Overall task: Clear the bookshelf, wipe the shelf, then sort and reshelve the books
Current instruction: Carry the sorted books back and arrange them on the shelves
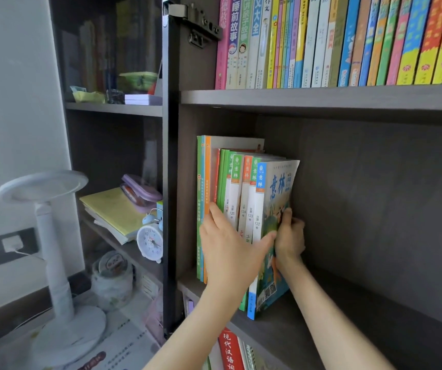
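While going from the left edge: a white desk lamp (46,236) upright on the tabletop (131,313), round head on top, round foot near the tabletop's left side. Just right of it, in the side part of the bookcase, a glass jar (111,279) low down. One shelf higher, a yellow notebook pile (113,212), a purple pencil case (139,193) partly on the back end of the pile, and a white alarm clock (149,241) at the right end of that shelf, just beside the dark upright panel (170,156).

Past the panel, on the top shelf (321,98), a full row of colourful books (348,41), all upright, starting near the shelf's left wall.

Below, on the middle shelf (348,303), a small group standing at the left end: first tall thin books (202,182) against the left wall, then green and orange magazines (244,182), then a blue-spined book (278,188) as the outermost one, near the front edge of the shelf, top corner of its cover a little bent.

Left hand (230,249) flat against the magazine spines, fingers (216,212) straight and pointing up, released, thumb stretched right to the cover of the blue-spined book. Right hand (290,239) at the right side of the same book, fingers (287,214) curled onto the free edge of the cover, grasping it.

Under the middle shelf, a red book (230,351), only partly seen.
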The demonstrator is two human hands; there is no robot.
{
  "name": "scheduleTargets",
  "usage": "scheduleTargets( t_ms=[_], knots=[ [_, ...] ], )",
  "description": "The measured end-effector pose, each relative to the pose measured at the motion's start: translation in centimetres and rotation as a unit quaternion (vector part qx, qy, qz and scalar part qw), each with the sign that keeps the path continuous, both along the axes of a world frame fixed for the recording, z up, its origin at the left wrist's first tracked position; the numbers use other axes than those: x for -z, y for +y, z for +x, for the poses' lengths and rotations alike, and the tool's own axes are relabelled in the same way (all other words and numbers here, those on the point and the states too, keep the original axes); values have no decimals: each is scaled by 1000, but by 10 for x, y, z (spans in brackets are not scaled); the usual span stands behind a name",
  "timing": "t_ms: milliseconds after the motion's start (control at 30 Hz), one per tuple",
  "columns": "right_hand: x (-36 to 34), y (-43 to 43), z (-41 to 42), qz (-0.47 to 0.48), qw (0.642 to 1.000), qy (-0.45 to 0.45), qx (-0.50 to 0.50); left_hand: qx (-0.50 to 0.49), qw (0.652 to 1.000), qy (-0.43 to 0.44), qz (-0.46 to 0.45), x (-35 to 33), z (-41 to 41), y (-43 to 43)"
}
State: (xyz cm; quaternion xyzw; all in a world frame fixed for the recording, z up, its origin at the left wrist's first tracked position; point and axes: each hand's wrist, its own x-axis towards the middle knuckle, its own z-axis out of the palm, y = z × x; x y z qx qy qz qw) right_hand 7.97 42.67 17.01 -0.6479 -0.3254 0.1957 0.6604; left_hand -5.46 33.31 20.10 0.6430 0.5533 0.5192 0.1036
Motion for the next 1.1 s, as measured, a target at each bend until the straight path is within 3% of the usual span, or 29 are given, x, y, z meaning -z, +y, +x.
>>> scheduleTargets(
  t_ms=[200, 333, 500, 633, 800, 1000, 1100],
  knots=[
    [-15, 2, 10, 39, 989, 93, -109, 21, 999, -40, -6, -5, 7, 8],
    [-26, -4, 18, 68, 943, 203, -257, 84, 995, -46, -5, -7, -4, 15],
    [-28, -30, 30, 98, 898, 229, -363, 188, 976, -109, -28, -1, -31, 14],
    [-35, -52, 52, 156, 894, 214, -362, 307, 935, -171, -55, 0, -47, 16],
    [-43, -70, 74, 180, 884, 226, -368, 411, 894, -164, -69, -5, -43, 11],
    [-42, -80, 91, 208, 866, 256, -376, 451, 873, -159, -95, -8, -42, 13],
    [-54, -87, 89, 170, 881, 254, -360, 462, 867, -155, -105, -7, -44, 17]
  ],
)
